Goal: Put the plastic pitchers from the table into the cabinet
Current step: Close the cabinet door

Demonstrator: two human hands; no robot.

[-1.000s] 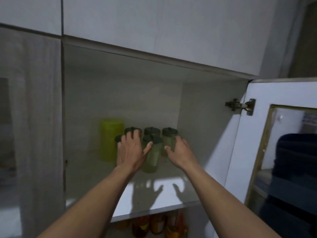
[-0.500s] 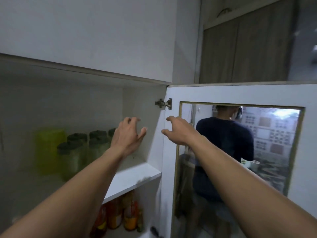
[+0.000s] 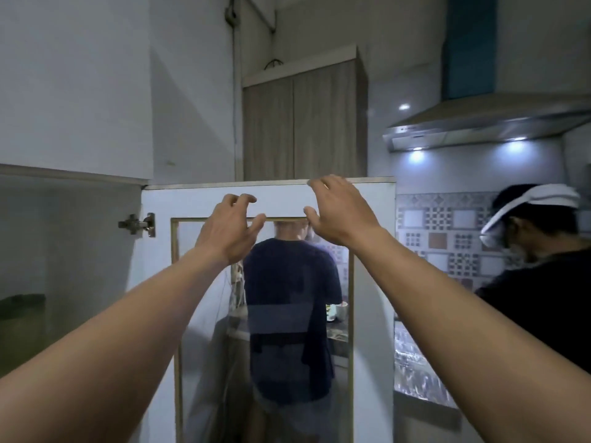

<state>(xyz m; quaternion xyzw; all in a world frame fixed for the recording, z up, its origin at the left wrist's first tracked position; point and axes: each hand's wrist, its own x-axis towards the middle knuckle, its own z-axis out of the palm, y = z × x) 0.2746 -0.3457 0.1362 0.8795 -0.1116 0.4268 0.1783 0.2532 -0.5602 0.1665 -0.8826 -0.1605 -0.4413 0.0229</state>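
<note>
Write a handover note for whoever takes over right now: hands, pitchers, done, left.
Left hand: empty, fingers curled, raised in front of the open white glass-panelled cabinet door.
Right hand: empty, fingertips at the door's top edge; contact unclear.
Pitchers: none clearly visible; only a dark shape low in the open white cabinet at far left.
Done: cannot confirm from this view.
Left: probably close the door; check the table, out of view.

You are looking at a range hood (image 3: 499, 123) shining its lights over a patterned tile wall (image 3: 447, 238). A person in a dark shirt (image 3: 540, 276) is standing at right; a wooden cupboard (image 3: 303, 123) is rising behind.
</note>
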